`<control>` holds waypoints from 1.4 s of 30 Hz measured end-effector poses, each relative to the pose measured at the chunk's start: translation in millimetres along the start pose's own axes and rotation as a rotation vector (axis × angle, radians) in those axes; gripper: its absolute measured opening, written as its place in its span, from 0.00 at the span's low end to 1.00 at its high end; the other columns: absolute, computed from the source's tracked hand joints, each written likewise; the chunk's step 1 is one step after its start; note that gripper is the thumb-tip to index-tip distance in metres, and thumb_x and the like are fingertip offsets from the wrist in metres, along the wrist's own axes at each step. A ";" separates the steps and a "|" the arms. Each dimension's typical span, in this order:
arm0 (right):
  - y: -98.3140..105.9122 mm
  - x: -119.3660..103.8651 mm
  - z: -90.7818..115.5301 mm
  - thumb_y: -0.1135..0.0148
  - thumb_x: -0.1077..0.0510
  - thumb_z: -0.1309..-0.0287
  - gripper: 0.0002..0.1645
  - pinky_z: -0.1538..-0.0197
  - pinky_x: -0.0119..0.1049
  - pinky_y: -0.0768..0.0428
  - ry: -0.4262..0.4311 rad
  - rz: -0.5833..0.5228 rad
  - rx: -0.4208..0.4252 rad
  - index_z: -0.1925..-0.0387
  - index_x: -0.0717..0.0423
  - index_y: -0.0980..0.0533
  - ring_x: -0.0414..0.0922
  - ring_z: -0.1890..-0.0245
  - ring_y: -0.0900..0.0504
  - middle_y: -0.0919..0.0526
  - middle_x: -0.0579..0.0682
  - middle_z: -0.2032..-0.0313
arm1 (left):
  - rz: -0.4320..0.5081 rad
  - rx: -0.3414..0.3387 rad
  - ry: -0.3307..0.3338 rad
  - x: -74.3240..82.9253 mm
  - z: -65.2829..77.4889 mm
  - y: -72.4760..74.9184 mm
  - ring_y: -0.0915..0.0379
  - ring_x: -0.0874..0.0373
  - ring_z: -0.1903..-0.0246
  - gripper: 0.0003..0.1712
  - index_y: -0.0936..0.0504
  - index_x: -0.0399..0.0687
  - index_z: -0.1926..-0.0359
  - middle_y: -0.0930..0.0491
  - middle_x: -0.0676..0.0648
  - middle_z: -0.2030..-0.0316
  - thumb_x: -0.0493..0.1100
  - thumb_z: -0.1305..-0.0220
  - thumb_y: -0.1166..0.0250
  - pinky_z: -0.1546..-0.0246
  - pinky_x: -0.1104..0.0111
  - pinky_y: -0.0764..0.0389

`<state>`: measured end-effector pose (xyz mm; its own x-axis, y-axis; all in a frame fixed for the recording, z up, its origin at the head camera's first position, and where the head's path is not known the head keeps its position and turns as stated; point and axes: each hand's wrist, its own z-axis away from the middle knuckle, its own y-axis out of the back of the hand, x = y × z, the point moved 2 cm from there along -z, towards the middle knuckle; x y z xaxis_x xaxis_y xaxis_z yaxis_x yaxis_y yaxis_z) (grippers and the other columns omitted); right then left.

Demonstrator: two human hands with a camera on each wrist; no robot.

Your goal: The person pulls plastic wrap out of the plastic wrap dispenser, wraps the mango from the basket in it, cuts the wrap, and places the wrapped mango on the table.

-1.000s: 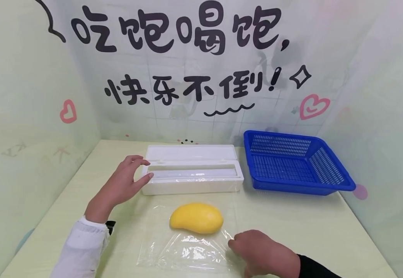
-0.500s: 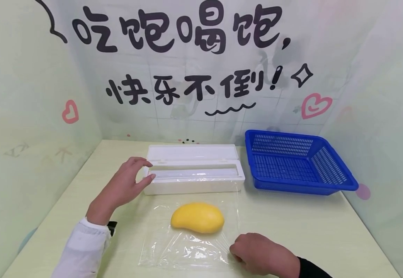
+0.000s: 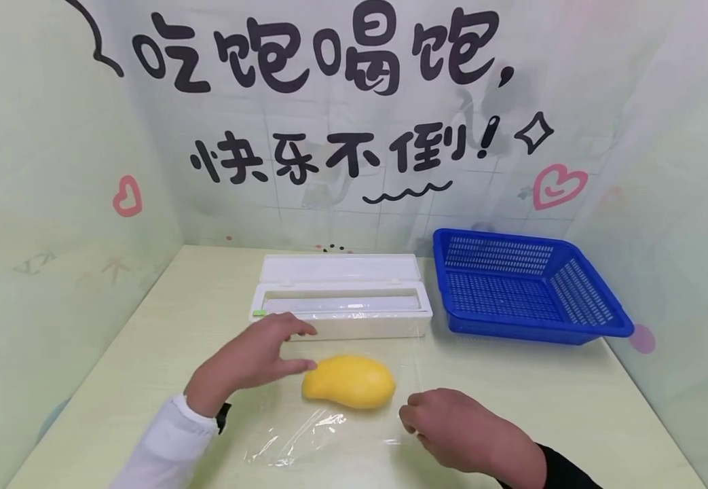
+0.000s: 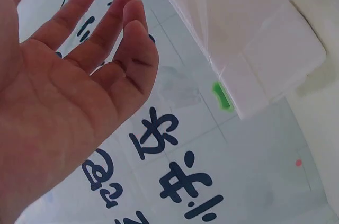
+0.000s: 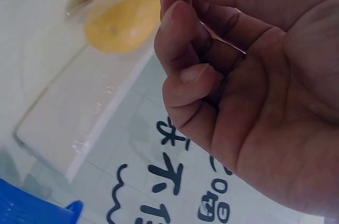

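Head view: pale table [image 3: 512, 380], clear film [image 3: 295, 438], yellow mango [image 3: 349, 382]

At back right, blue basket [image 3: 525, 329]; just beside it, long white box [image 3: 366, 329] with lid [image 3: 340, 268] raised. From box toward front, the film, with mango upon it. Left hand [image 3: 252, 356]: thumb and fingers apart, nothing in grip, thumb tip at mango's left end, contact not clear. Right hand [image 3: 451, 431]: film edge pinched between thumb and fingers.

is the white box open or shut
Open: the white box's lid is swung back behind it, and the roll inside shows in the head view.
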<state>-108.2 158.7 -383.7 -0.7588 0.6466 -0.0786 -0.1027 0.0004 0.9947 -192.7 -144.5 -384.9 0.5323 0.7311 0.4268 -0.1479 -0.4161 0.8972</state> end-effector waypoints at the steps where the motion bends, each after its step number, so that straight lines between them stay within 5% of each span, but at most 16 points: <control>1: 3.6 -0.5 -1.8 0.30 0.66 0.50 0.11 0.72 0.26 0.28 0.008 0.022 0.016 0.73 0.47 0.22 0.34 0.78 0.31 0.26 0.38 0.76 | 0.004 -0.029 0.003 2.4 -0.3 -3.4 0.23 0.53 0.49 0.30 0.18 0.52 0.42 0.18 0.52 0.48 0.58 0.43 0.26 0.46 0.55 0.21; 6: 20.4 -2.6 -15.0 0.29 0.66 0.49 0.09 0.72 0.27 0.25 0.032 0.103 0.085 0.69 0.49 0.19 0.37 0.76 0.24 0.21 0.41 0.73 | 0.035 -0.113 0.004 8.1 -1.9 -17.5 0.25 0.50 0.49 0.37 0.19 0.54 0.39 0.20 0.49 0.48 0.58 0.50 0.21 0.48 0.56 0.21; 12: 30.6 -1.1 -41.6 0.31 0.66 0.45 0.08 0.76 0.26 0.31 0.005 0.131 0.130 0.70 0.50 0.21 0.36 0.79 0.31 0.26 0.42 0.76 | 0.030 -0.132 -0.032 8.8 -5.0 -25.6 0.25 0.51 0.50 0.34 0.17 0.51 0.42 0.19 0.48 0.49 0.54 0.50 0.20 0.49 0.57 0.21; 25: -3.0 19.4 -99.2 0.35 0.61 0.38 0.06 0.79 0.25 0.36 -0.051 0.071 0.295 0.71 0.50 0.22 0.36 0.80 0.34 0.27 0.42 0.76 | -0.024 -0.149 -0.070 13.2 -10.7 -36.0 0.23 0.55 0.52 0.27 0.15 0.50 0.47 0.17 0.53 0.53 0.48 0.48 0.21 0.48 0.62 0.21; 34: -18.1 26.9 -103.8 0.33 0.60 0.40 0.04 0.78 0.26 0.33 -0.160 -0.013 0.377 0.64 0.51 0.21 0.37 0.80 0.33 0.26 0.44 0.69 | -0.053 -0.138 -0.070 15.1 -11.0 -38.0 0.23 0.56 0.54 0.26 0.14 0.50 0.47 0.17 0.52 0.54 0.41 0.49 0.21 0.50 0.63 0.21; 42: -31.3 26.9 -97.5 0.33 0.57 0.37 0.05 0.76 0.24 0.32 -0.167 -0.033 0.431 0.67 0.50 0.14 0.36 0.76 0.29 0.25 0.43 0.71 | -0.045 -0.133 -0.068 17.9 -11.0 -37.9 0.23 0.57 0.57 0.25 0.13 0.49 0.47 0.18 0.53 0.56 0.41 0.49 0.21 0.53 0.65 0.21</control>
<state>-188.2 101.7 -423.4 -0.6420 0.7549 -0.1340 0.1786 0.3172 0.9314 -186.8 -109.7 -410.1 0.5954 0.7071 0.3815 -0.2294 -0.3055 0.9242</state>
